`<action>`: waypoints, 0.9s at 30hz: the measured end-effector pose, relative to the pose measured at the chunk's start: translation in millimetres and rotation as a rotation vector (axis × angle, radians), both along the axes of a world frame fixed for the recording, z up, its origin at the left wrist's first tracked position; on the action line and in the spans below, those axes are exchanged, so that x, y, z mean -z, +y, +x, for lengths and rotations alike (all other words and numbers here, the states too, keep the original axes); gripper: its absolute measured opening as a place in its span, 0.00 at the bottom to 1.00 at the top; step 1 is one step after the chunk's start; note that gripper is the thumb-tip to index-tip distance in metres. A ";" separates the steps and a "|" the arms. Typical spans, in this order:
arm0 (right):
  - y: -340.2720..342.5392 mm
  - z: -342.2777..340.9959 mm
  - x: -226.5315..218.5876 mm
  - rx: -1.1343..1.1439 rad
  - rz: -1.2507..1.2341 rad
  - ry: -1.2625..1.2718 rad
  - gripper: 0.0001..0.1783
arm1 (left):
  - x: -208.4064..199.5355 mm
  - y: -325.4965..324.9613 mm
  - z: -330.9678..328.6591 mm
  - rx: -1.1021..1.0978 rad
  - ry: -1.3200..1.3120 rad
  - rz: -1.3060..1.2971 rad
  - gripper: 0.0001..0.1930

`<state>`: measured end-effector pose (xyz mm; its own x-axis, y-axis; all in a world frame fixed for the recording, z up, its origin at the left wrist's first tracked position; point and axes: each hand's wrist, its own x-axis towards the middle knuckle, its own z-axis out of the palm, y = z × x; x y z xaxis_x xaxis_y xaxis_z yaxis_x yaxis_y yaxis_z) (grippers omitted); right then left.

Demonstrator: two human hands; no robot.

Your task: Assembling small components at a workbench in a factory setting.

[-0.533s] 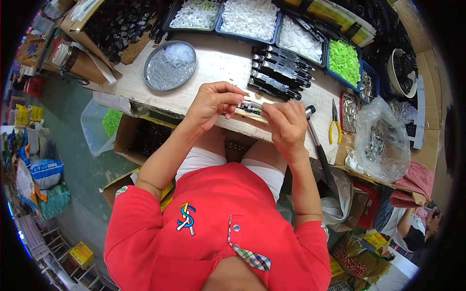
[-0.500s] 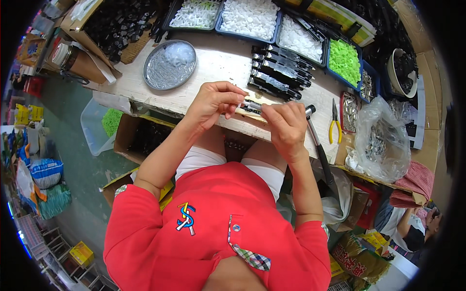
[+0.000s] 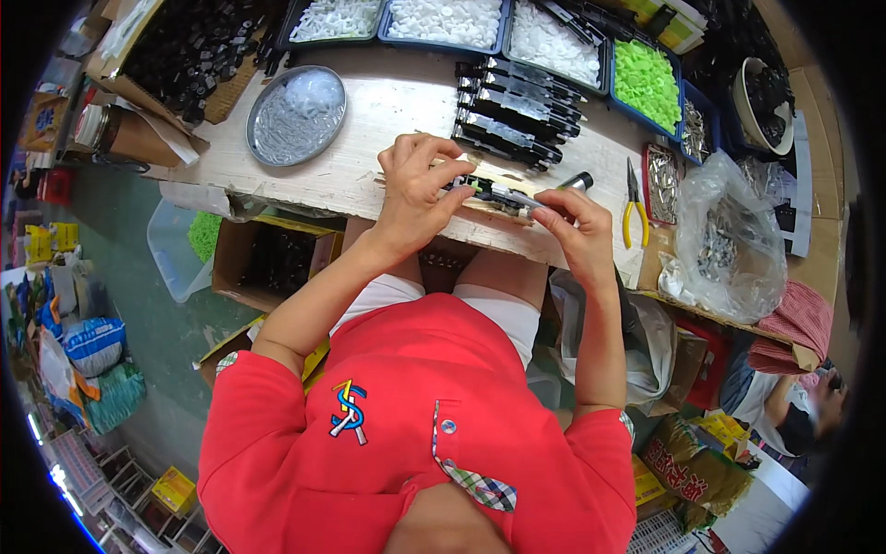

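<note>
Large red characters (image 3: 681,469) are running across a dark greenish-brown bag (image 3: 715,489), and a multicoloured, letter-like embroidered emblem (image 3: 349,411) is decorating the red shirt (image 3: 461,355). Marks on a blue-and-white sack (image 3: 95,343) are looking too blurred to read.

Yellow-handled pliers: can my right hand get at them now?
Likely yes: the yellow-handled pliers lie uncovered just right of your right hand, nothing visibly between, but its fingers are at the black assembly.

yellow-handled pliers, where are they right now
In the head view, the yellow-handled pliers lie toward the right side of the bench, between the person's right hand and the red-edged tray of small metal parts.
</note>
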<state>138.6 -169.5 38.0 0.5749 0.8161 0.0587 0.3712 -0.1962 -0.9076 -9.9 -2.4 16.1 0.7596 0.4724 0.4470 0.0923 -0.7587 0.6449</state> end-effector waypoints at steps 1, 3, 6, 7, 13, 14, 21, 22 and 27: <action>0.4 0.3 0.0 -0.015 -0.023 -0.029 0.07 | 2.5 -1.6 3.0 0.004 0.001 0.003 0.11; 1.8 0.4 -0.5 -0.027 -0.043 -0.058 0.08 | 5.5 -4.2 8.1 -0.020 0.005 0.068 0.12; 10.3 0.3 -0.2 -0.052 -0.036 -0.039 0.08 | 9.7 -2.9 10.1 -0.018 0.039 0.016 0.11; 12.1 0.2 -1.3 -0.060 -0.057 -0.050 0.08 | 10.6 -3.1 10.1 -0.019 0.041 0.015 0.11; 19.2 0.2 1.3 -0.103 -0.115 -0.109 0.08 | 12.0 -3.5 9.9 -0.017 0.030 -0.011 0.11; 20.1 -0.2 1.4 -0.110 -0.115 -0.126 0.08 | 11.9 -3.7 9.6 -0.017 0.030 -0.019 0.11; 19.5 1.6 11.5 -0.078 -0.140 -0.047 0.08 | 17.4 -3.6 7.3 0.018 0.010 -0.009 0.07; 19.7 2.2 11.4 -0.056 -0.192 0.020 0.08 | 17.4 -3.6 7.3 0.018 0.010 -0.009 0.07; 24.2 6.3 5.0 -0.011 -0.347 0.109 0.09 | 16.4 -2.3 7.9 0.035 0.019 0.009 0.05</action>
<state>144.9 -145.3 33.0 0.5536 0.7829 -0.2839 0.2798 -0.4959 -0.8220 -2.0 -4.7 -0.4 0.7839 0.4414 0.4367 0.0777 -0.7675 0.6363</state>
